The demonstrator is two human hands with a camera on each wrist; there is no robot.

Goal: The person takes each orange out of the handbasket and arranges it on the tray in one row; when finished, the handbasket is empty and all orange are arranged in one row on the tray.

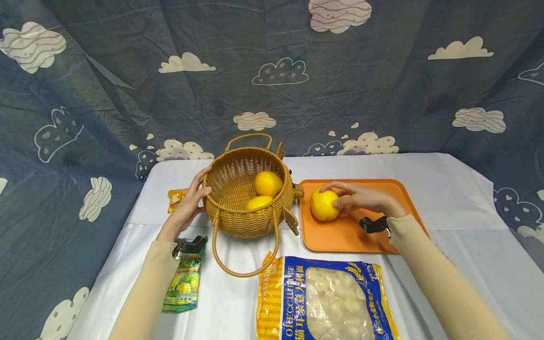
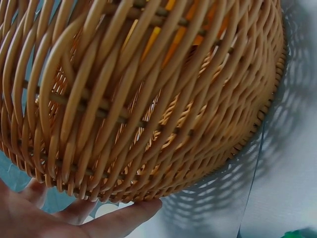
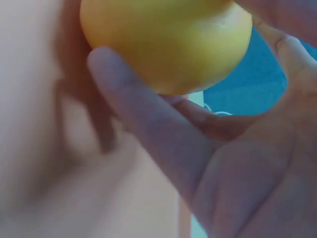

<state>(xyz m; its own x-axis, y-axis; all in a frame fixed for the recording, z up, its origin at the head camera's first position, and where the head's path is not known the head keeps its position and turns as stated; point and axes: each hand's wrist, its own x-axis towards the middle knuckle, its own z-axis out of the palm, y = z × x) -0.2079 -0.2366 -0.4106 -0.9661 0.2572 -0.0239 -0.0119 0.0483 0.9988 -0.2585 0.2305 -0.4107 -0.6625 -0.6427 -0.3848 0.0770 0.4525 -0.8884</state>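
In the head view a woven basket (image 1: 244, 222) stands left of the middle, its mouth tilted toward me. Inside lie two round yellow fruits (image 1: 268, 183). My left hand (image 1: 190, 200) rests against the basket's left side, its fairly straight fingers touching the outer weave near the rim, as the left wrist view also shows. Over the orange tray (image 1: 361, 238), my right hand (image 1: 354, 198) holds another round yellow fruit (image 1: 324, 206) between thumb and fingers. The right wrist view shows this fruit's smooth skin (image 3: 168, 49). Whether it touches the tray I cannot tell.
A blue and yellow bag of orecchiette pasta (image 1: 335, 302) lies at the front. A green packet (image 1: 184, 283) is partly under the left wrist, and a small orange packet (image 1: 175, 198) sits left of the basket. One basket handle (image 1: 246, 275) hangs toward the front.
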